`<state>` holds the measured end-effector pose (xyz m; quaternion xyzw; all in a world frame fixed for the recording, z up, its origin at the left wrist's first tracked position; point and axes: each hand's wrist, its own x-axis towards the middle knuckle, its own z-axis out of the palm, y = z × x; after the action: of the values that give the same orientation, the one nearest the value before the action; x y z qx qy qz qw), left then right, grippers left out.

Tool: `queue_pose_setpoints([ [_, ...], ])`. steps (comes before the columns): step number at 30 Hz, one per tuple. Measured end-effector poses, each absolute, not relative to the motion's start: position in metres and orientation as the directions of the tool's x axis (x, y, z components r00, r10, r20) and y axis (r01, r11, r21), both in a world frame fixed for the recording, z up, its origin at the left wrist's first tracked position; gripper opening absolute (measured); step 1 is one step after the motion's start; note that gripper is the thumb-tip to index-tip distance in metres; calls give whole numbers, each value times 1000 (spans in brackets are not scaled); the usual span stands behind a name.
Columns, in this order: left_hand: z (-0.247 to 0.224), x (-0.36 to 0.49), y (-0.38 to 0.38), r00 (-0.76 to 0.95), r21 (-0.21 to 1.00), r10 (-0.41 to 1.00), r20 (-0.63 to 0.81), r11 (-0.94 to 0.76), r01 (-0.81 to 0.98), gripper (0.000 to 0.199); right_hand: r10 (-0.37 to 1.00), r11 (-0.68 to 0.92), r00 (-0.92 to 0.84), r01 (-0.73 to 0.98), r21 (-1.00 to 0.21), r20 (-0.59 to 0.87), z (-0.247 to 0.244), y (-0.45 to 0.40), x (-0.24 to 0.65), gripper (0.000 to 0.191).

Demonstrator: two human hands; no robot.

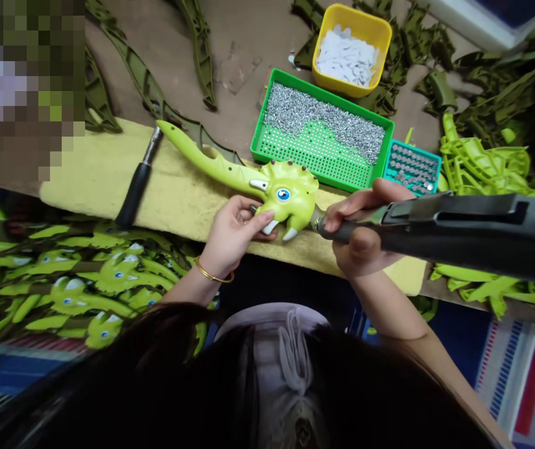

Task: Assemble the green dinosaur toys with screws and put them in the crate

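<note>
A lime-green plastic toy dinosaur head point(290, 196) with a blue eye, white horns and a long curved handle lies over the yellow cloth point(80, 165). My left hand point(234, 231) is closed on its lower jaw and horn, thumb on top. In my right hand point(361, 231) is a black power screwdriver point(454, 231), its tip end close against the right side of the head. Whether the tip sits in a screw, I cannot tell. To the left, a hammer point(136, 187) with a black grip and metal shaft rests on the cloth.
Beyond my hands stand a green basket point(305, 165) of small screws, a teal tray point(436, 163) of small round parts and a yellow tub point(382, 31) of white pieces. Finished-looking dinosaur toys point(75, 299) pile at left; loose green parts point(482, 165) lie at right.
</note>
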<state>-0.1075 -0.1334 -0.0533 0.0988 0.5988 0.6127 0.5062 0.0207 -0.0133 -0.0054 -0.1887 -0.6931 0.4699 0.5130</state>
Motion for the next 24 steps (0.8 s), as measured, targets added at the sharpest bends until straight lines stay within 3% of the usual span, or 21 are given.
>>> queue_pose_setpoints([
  [3, -59, -103, -129, -437, 819, 751, -495, 234, -524, 56, 763, 546, -152, -367, -753, 628, 7, 12, 0, 29],
  [5, -63, -100, -127, -429, 815, 758, -491, 224, -535, 58, 802, 568, 23, -339, -750, 597, 5, 39, -20, 24],
  [7, -65, -98, -125, -433, 814, 760, -485, 212, -541, 58, 821, 569, 107, -230, -789, 561, -8, 68, -39, 33],
  [11, -65, -97, -125, -430, 804, 754, -496, 213, -555, 60, 836, 546, 88, -34, -837, 541, -39, 99, -54, 56],
  [14, -63, -98, -125, -425, 796, 751, -505, 215, -566, 60, 829, 556, 81, -18, -831, 553, -48, 100, -52, 57],
  [20, -64, -99, -126, -412, 791, 756, -509, 221, -571, 59, 843, 537, 60, -142, -831, 535, -38, 95, -49, 40],
  [24, -66, -98, -126, -414, 801, 764, -495, 216, -558, 58, 798, 594, 115, -321, -738, 592, -15, 82, -41, 28],
])
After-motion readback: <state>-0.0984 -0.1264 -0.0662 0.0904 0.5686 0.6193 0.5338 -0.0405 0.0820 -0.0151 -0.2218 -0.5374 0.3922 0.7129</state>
